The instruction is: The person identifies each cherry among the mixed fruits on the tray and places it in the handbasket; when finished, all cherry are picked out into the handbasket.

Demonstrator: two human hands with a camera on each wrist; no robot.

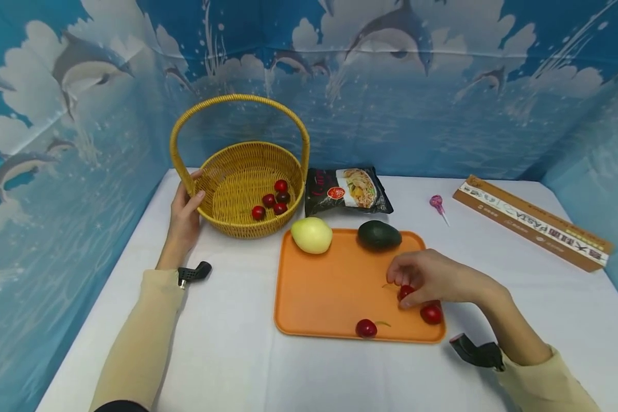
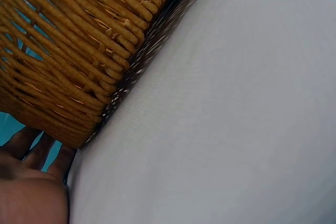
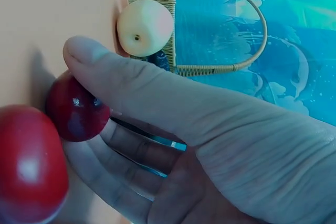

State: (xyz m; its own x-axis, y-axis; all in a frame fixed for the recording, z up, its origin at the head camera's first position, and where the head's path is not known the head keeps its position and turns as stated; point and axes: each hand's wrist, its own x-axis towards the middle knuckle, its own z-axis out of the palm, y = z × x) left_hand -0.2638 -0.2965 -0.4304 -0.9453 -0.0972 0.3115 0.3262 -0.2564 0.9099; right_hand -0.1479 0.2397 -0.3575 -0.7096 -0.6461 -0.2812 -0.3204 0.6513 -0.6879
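At the left, my left hand (image 1: 181,226) grips the side of a yellow wicker basket (image 1: 226,177) with a tall looped handle; in the left wrist view, fingers (image 2: 39,153) reach behind the woven wall. Several dark red cherries (image 1: 269,200) lie inside. Over the right part of an orange tray (image 1: 319,297), my right hand (image 1: 443,277) pinches a cherry (image 3: 73,111) between thumb and fingers. Close beside it on the tray is another red cherry (image 1: 431,313), large in the right wrist view. A stemmed cherry (image 1: 365,328) rests by the tray's front edge.
A pale yellow round fruit (image 1: 312,235) and a dark green avocado (image 1: 379,235) sit along the tray's back edge. Behind stands a black noodle packet (image 1: 347,190). Rightward lie a lollipop (image 1: 436,203) and a long brown pasta box (image 1: 533,223). A dolphin-print cloth (image 1: 360,114) walls the table.
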